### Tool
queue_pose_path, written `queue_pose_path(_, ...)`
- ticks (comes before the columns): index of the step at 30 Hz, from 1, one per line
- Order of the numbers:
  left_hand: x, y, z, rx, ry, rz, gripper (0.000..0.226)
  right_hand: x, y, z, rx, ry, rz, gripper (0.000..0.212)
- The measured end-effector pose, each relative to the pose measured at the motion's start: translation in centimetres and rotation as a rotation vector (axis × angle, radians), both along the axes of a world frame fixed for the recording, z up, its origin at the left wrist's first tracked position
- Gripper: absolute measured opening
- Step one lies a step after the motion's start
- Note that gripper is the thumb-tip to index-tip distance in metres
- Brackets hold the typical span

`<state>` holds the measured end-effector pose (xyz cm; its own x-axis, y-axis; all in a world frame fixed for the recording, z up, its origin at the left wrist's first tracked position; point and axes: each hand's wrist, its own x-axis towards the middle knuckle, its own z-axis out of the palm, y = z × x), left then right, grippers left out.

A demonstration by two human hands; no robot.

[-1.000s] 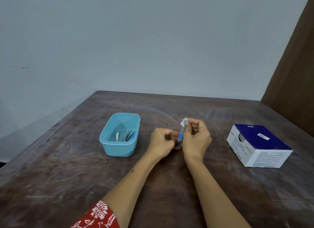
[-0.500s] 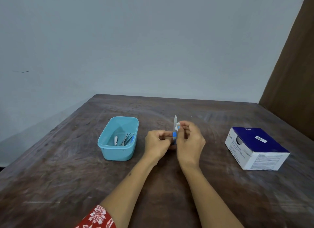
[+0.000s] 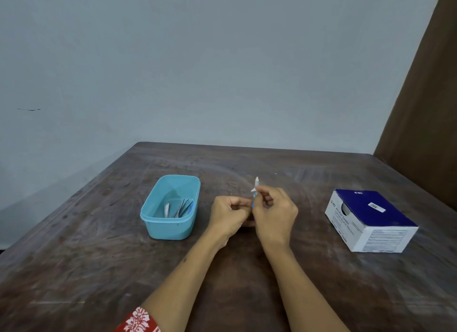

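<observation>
Above the middle of the dark wooden table (image 3: 99,257) my two hands meet around a small white and blue packet (image 3: 256,186) that stands upright. My right hand (image 3: 274,213) pinches its upper part between thumb and fingers. My left hand (image 3: 228,216), fingers curled, grips its lower end; that end is hidden between the hands. A white flap sticks out at the packet's left side.
A light blue plastic tub (image 3: 170,222) with several thin packets lying in it stands left of my hands. At the right sits a white and dark blue cardboard box (image 3: 371,220) with a round opening in its side. A brown panel rises at the far right.
The packet has turned from slanted to upright and its white tip now stands higher above my right fingers. Both hands stay together over the same spot.
</observation>
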<state>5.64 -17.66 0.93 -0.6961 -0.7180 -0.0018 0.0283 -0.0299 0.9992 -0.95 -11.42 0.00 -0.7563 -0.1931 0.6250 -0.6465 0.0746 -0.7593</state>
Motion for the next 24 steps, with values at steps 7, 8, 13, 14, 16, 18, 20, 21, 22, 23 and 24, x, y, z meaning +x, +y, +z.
queue_pose_path(7, 0.18, -0.21, 0.17, 0.031, -0.001, -0.071, 0.015, -0.25, 0.12, 0.26, -0.06, -0.009, 0.005, 0.019)
queue_pose_path(8, 0.19, -0.16, 0.15, 0.023, 0.0, -0.068, 0.017, -0.23, 0.14, 0.29, -0.061, -0.01, 0.006, 0.018)
queue_pose_path(13, 0.16, 0.11, 0.06, -0.023, -0.01, -0.016, 0.024, -0.05, 0.21, 0.09, 0.011, -0.016, 0.026, 0.013)
queue_pose_path(14, 0.19, 0.09, 0.06, -0.021, -0.011, -0.03, 0.023, -0.12, 0.17, 0.1, -0.001, -0.017, 0.025, 0.013)
queue_pose_path(16, 0.27, -0.01, 0.1, -0.013, -0.018, -0.082, 0.02, -0.29, 0.14, 0.26, -0.042, -0.007, 0.024, 0.016)
queue_pose_path(18, 0.39, 0.0, 0.13, -0.018, -0.034, -0.112, 0.018, -0.43, 0.12, 0.37, -0.065, 0.005, 0.02, 0.019)
queue_pose_path(20, 0.42, 0.09, 0.13, -0.022, -0.029, -0.092, 0.019, -0.39, 0.2, 0.33, -0.061, 0.0, 0.013, 0.017)
queue_pose_path(21, 0.4, 0.15, 0.1, -0.022, -0.022, -0.066, 0.02, -0.29, 0.25, 0.28, -0.045, -0.004, 0.013, 0.014)
queue_pose_path(22, 0.39, 0.16, 0.05, -0.026, -0.014, -0.037, 0.021, -0.17, 0.3, 0.22, -0.017, -0.006, 0.019, 0.013)
queue_pose_path(23, 0.39, 0.15, 0.01, -0.032, -0.009, -0.012, 0.022, -0.03, 0.33, 0.16, 0.013, -0.007, 0.027, 0.012)
queue_pose_path(24, 0.41, 0.12, -0.01, -0.034, -0.005, 0.0, 0.022, 0.06, 0.3, 0.14, 0.029, -0.009, 0.034, 0.012)
